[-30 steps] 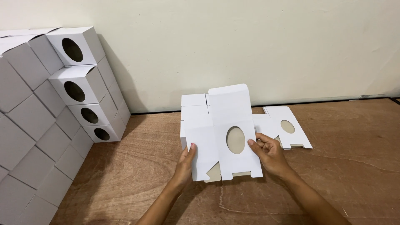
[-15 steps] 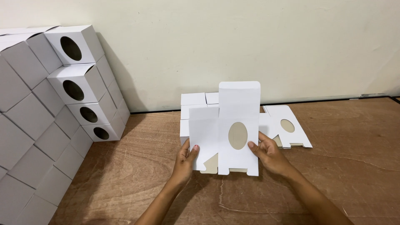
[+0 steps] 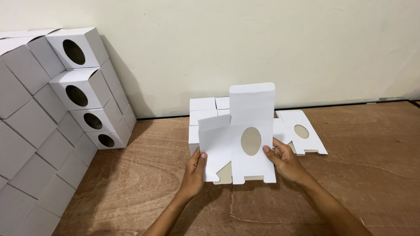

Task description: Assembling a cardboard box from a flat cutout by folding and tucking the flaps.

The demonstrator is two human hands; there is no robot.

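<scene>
While both hands grip it, the blank [image 3: 238, 140] stands upright at the centre of the frame, lifted off the table [image 3: 358, 188] with its lower edge just above the wood. It is a white die-cut card with an oval window in the middle panel, a tall flap rising at the top and small tabs along the bottom. The left hand [image 3: 194, 168] clamps the left edge, thumb on the front face and fingers hidden behind. The right hand [image 3: 284, 159] pinches the right edge the same way, thumb pressed on the front near the window.

Judging by its shape, the blank is barely begun: the left panel bends slightly forward, but no sides are closed, no tabs are tucked and the top flap stands open. Folding it into a cube appears to be all still ahead.

Behind it, right of centre, flat blanks [image 3: 302, 131] lie in a low pile, with more white card [image 3: 203, 105] just left of that. At the upper left, finished boxes [image 3: 78, 91] with oval windows are stacked against the wall [image 3: 218, 43], many rows deep.
</scene>
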